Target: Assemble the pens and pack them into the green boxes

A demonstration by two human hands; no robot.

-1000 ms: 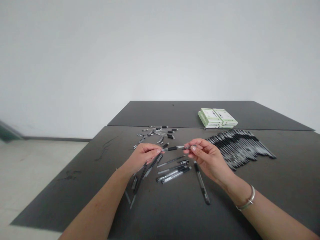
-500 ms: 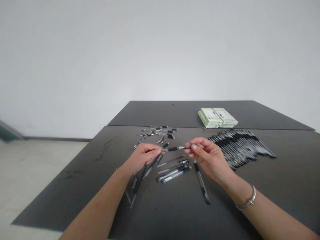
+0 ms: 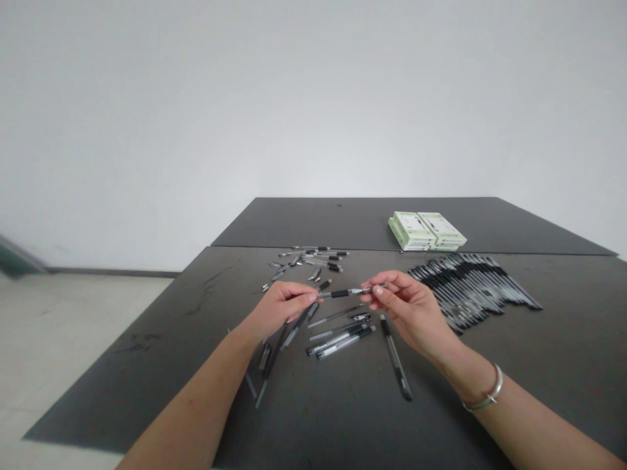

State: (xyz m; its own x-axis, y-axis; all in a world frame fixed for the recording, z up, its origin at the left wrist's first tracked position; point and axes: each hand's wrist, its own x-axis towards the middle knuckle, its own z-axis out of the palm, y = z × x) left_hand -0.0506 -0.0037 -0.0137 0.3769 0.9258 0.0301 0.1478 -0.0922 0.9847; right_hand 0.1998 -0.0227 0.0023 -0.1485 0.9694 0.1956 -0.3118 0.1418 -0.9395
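A slim gel pen (image 3: 340, 294) with a clear barrel and black grip spans the gap between the two hands, held level above the dark table (image 3: 161, 333). The right hand (image 3: 406, 307) pinches one end between thumb and fingers; the left hand (image 3: 284, 307) closes its fingertips on the other. Loose pens (image 3: 337, 339) lie scattered below, near a dense fanned row of pens (image 3: 470, 287); green-and-white boxes (image 3: 426, 230) sit farther back.
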